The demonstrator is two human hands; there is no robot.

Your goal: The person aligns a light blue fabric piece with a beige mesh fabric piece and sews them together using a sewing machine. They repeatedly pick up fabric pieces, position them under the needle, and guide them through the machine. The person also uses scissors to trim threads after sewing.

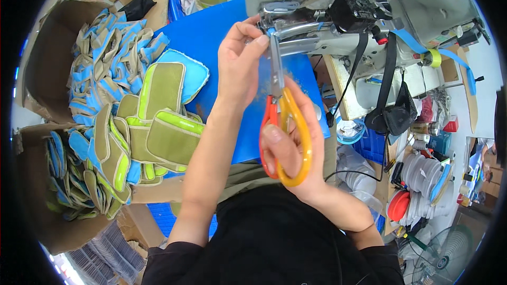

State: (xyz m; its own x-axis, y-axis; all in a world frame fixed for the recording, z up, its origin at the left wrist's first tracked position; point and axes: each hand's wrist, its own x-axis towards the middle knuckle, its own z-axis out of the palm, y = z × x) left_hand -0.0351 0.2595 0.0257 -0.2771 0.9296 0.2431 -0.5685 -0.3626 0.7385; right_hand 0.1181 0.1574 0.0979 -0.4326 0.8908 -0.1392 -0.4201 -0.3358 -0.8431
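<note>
My right hand [316,154] grips a pair of scissors [288,103] with one red and one yellow-orange handle loop. The thumb passes through the loops, and the blades point up toward the sewing machine [301,34]. At the machine's metal arm, the thumb and fingers of my left hand [240,63] are pinched together beside the scissor tips. A small bit of blue [272,30] shows at the tips; what exactly the left fingers hold is hidden. Both hands are above the blue work surface [203,31].
Olive-green and blue padded pieces [174,134] are heaped at the left, partly over a cardboard box [150,192]. Behind them lies a tangle of blue and beige strips [108,58]. A blue tape [409,39] hangs from the machine. Rolls of white tape [422,174] and a fan [443,258] stand right.
</note>
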